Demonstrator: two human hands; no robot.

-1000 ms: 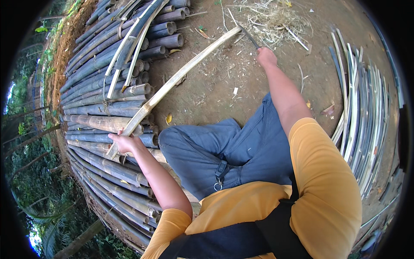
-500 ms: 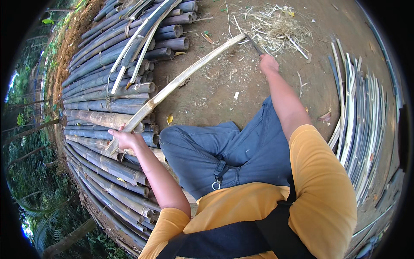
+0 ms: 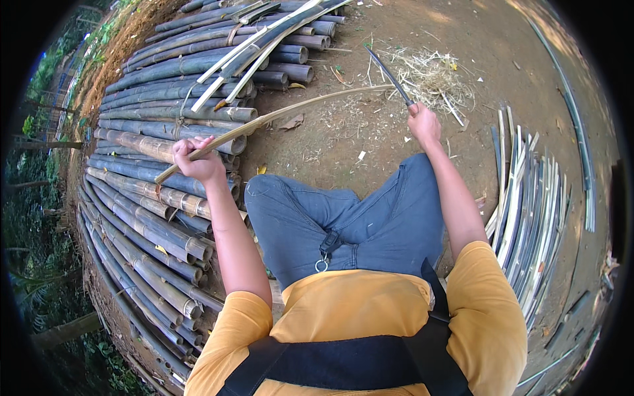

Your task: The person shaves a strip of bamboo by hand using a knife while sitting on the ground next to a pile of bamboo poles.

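Bamboo strip (image 3: 290, 109) held near one end in left hand (image 3: 198, 160), fingers curled round it; strip passes over edge of pole stack (image 3: 142, 140). Right hand (image 3: 423, 124) wrapped round handle of knife (image 3: 390, 75), blade at strip's far end, contact unclear. Shavings (image 3: 430, 78) lie just beyond on ground (image 3: 330, 148).

The left hand (image 3: 198, 160) grips a split bamboo strip (image 3: 290, 111) near one end. The right hand (image 3: 424, 124) holds a knife (image 3: 390, 74), its tip directed forward and left. The strip's far end lies at the knife; contact is not discernible. Pale shavings (image 3: 429, 74) lie just right of the knife. Bamboo poles (image 3: 142, 173) are stacked at left; cut strips (image 3: 532, 224) lie at right.
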